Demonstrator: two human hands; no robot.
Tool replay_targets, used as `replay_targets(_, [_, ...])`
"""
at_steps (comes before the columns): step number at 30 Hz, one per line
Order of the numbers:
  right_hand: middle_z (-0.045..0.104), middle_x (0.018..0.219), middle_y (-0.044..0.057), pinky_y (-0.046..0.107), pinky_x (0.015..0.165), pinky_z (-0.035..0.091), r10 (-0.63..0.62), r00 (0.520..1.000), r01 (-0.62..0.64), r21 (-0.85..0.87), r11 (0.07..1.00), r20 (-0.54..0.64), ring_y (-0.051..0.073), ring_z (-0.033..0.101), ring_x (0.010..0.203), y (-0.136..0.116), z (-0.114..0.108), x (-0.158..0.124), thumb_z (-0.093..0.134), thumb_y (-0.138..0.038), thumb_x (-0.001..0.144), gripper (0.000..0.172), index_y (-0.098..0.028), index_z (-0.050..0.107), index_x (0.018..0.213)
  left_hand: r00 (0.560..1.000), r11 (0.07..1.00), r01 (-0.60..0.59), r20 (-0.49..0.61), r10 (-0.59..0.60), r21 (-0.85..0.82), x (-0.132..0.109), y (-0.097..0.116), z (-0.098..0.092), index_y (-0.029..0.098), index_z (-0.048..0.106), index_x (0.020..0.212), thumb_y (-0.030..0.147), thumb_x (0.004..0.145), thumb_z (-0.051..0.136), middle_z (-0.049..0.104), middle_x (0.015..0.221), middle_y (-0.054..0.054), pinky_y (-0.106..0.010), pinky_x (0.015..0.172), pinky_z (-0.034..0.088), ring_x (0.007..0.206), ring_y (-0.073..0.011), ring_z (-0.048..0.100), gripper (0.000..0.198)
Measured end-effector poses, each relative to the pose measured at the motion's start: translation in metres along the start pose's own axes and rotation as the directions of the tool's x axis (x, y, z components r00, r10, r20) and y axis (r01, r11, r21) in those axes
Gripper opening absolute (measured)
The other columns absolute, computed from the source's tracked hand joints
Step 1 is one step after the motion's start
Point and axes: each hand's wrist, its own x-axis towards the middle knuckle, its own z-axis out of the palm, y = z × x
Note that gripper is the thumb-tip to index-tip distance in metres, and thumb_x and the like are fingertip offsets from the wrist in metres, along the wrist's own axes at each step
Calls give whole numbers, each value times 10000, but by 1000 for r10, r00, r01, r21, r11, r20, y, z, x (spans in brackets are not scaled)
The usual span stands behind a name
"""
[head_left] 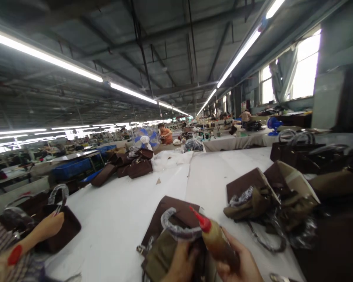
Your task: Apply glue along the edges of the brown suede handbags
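A dark brown handbag (176, 206) lies on the white table in front of me, its olive lining (158, 256) pulled out. Its curved handle (167, 221) is wrapped in clear plastic. My left hand (181, 261) grips the handbag near the lining and the lower end of the handle, its fingertips partly hidden. Wrapped around a brownish squeeze bottle (219, 243) with a red pointed nozzle (200, 220) is my right hand (241, 254). The bottle is tilted, nozzle up and to the left, above the bag.
At the left, a co-worker's hand (51, 226) holds the handle of another brown bag (67, 227). Several bags with linings out (253, 186) lie to the right. More brown bags (139, 166) are piled on the white table (111, 219) by a blue fan (145, 139).
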Motion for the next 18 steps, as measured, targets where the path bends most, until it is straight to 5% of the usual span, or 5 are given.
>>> replay_targets(7, [777, 879, 93, 167, 344, 425, 28, 996, -20, 88, 996, -90, 190, 710, 649, -18, 21, 1, 622, -156, 892, 164, -189, 693, 1037, 968, 1000, 2, -253, 4, 27, -18, 19, -42, 199, 547, 1048, 459, 989, 409, 674, 1059, -75, -379, 967, 495, 1048, -240, 626, 300])
replay_targets(9, [777, 889, 92, 174, 352, 440, 21, 996, -12, 92, 996, -89, 197, 714, 673, -18, 25, 0, 608, -163, 903, 151, -193, 688, 1028, 969, 998, 0, -245, 16, 67, -22, 27, -46, 204, 526, 1034, 507, 947, 508, 673, 1013, -59, -370, 942, 494, 1009, -241, 633, 316])
replay_targets(12, [776, 884, 69, 186, 366, 464, -4, 996, 12, 87, 996, -92, 185, 707, 666, -12, 29, -5, 618, -150, 898, 129, -200, 684, 996, 995, 958, 1, -93, 26, 286, -29, 40, -40, 181, 500, 1241, 555, 667, 833, 703, 1090, -104, -416, 938, 507, 1058, -323, 662, 762])
replay_targets(15, [773, 866, 43, 199, 384, 490, -21, 994, 30, 73, 997, -110, 179, 708, 665, -1, 28, -8, 646, -132, 878, 145, -215, 684, 992, 998, 831, 65, -34, -56, 553, -32, 48, -26, 141, 453, 1407, 557, 481, 939, 719, 1115, -176, -476, 878, 531, 1037, -423, 685, 1125])
replay_targets(18, [767, 817, 24, 200, 401, 512, -26, 988, 36, 63, 997, -150, 172, 713, 654, 8, 27, -9, 681, -161, 879, 119, -218, 684, 984, 998, 732, 70, -54, -45, 678, -32, 52, -18, 171, 614, 1260, 376, 673, 852, 734, 1067, -160, -443, 847, 535, 980, -388, 706, 666])
